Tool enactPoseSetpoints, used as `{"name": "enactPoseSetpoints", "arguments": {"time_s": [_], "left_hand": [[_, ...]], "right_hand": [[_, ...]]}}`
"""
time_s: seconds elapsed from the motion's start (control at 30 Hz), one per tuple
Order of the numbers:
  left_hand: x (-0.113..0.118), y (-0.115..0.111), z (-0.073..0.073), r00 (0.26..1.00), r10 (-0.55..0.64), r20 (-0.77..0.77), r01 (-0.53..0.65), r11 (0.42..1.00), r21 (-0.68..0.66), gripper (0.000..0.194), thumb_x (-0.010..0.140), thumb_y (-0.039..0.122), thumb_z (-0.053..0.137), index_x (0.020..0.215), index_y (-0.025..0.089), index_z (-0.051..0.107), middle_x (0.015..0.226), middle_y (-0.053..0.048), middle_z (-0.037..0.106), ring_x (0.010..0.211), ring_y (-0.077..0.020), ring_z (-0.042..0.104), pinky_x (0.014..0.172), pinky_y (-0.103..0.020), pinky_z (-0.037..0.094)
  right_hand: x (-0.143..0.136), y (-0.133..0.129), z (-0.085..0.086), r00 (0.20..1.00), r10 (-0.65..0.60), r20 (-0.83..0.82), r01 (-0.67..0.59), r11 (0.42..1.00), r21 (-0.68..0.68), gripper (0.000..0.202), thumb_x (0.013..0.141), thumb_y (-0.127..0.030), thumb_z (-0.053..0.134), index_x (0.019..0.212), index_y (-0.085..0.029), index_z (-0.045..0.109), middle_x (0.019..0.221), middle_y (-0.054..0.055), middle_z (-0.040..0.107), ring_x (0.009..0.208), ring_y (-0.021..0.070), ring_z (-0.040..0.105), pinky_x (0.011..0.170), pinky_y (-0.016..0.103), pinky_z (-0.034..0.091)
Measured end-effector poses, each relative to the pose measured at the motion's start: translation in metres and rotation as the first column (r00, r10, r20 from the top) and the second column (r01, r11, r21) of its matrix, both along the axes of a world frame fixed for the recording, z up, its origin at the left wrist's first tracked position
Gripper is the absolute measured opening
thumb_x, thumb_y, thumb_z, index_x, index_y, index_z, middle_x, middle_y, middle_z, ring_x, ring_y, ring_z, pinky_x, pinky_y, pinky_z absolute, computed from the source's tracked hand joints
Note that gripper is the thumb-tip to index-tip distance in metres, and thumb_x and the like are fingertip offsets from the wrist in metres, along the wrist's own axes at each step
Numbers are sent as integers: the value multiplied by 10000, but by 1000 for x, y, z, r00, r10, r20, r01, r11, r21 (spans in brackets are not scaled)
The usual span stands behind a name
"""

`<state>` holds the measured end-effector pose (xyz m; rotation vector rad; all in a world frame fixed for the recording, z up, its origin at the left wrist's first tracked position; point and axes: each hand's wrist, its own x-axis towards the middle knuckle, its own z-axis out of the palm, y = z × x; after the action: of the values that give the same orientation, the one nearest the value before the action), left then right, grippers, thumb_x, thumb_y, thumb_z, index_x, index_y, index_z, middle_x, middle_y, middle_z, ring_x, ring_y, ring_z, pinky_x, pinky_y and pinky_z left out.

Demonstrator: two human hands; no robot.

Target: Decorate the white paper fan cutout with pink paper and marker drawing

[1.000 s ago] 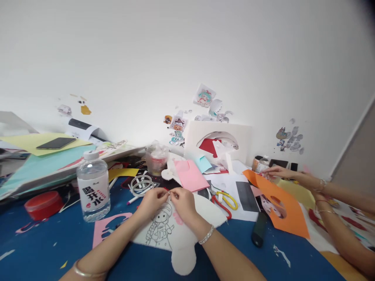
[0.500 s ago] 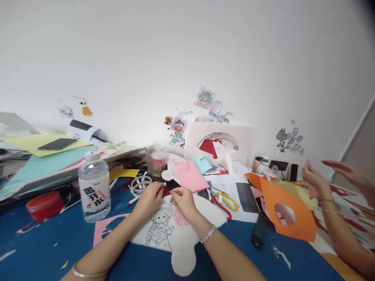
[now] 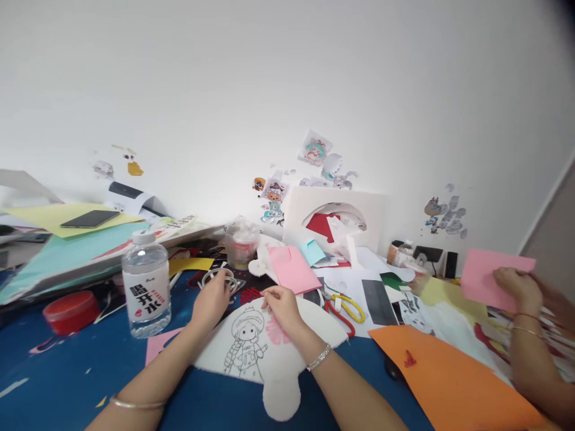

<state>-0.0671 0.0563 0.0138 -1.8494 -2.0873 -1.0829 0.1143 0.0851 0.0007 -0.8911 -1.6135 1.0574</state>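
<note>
White fan-shaped card (image 3: pixel 278 360), girl drawing (image 3: pixel 246 348) on it: flat on tabletop (image 3: pixel 224 407), six o'clock of view. Looks light, fairly stiff, easily creased; best held at rim or round tab (image 3: pixel 281 397). Right hand (image 3: pixel 283 306) over card's twelve-o'clock edge, fingers bent, nearly closed; hold unclear. Left hand (image 3: pixel 214 301) at card's eleven o'clock, by white cable (image 3: pixel 232 280), fingertips hidden; openness, hold cannot be told. Forearms (image 3: pixel 164 371) slant from seven and five o'clock.

L hand (image 3: pixel 215 296) + R hand (image 3: pixel 282 305), the wearer's 2! Here's 1 fan-shaped card (image 3: pixel 281 390) w/ 1 drawn figure (image 3: pixel 246 344), 2 scissor handles (image 3: pixel 362 314). Lg btl (image 3: pixel 146 294) + sm btl (image 3: pixel 404 252) makes 2! Also 1 red tub (image 3: pixel 72 313), 1 blk phone (image 3: pixel 90 219), 1 orange sht (image 3: pixel 449 377), 1 bangle (image 3: pixel 137 404), 1 bracelet (image 3: pixel 319 358)!
</note>
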Motion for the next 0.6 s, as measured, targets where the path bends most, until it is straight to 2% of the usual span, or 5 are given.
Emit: {"name": "enactPoseSetpoints", "arguments": {"time_s": [0.13,0.23,0.4,0.5,0.6], "left_hand": [[0,0,0,999,-15,-31,15,1000,-20,242,853,290,370,810,204,592,704,-54,650,650,-193,582,553,-259,332],[7,1,1,992,-111,-65,111,994,2,343,864,342,368,684,185,613,729,-86,665,733,-218,582,667,-304,383],[20,1,1,936,-343,-79,346,937,34,271,841,305,425,871,189,668,928,-89,669,894,-222,567,806,-331,399],[27,-1,1,890,-453,-59,454,891,19,268,839,302,436,791,198,679,862,-67,669,830,-196,573,768,-307,415],[31,-5,3,870,-492,-28,492,870,19,252,833,293,449,763,193,670,825,-60,665,806,-192,571,759,-309,416]], "right_hand": [[0,1,-1,1000,10,14,-10,1000,-7,172,718,-226,529,763,-129,664,540,1,611,458,89,502,458,183,388],[-1,0,-2,999,22,26,-22,1000,-14,169,721,-233,532,761,-135,663,546,0,617,461,92,512,467,188,396],[-1,-1,-3,998,42,47,-41,999,-17,160,727,-216,519,748,-144,661,552,-4,624,460,96,517,462,188,394],[-1,-2,-4,997,46,55,-46,999,-13,173,741,-221,503,758,-147,659,553,-6,619,449,92,507,461,189,393],[-1,-1,-4,997,45,63,-44,999,-7,177,743,-223,499,765,-148,658,553,-8,613,444,90,499,459,190,389]]}}
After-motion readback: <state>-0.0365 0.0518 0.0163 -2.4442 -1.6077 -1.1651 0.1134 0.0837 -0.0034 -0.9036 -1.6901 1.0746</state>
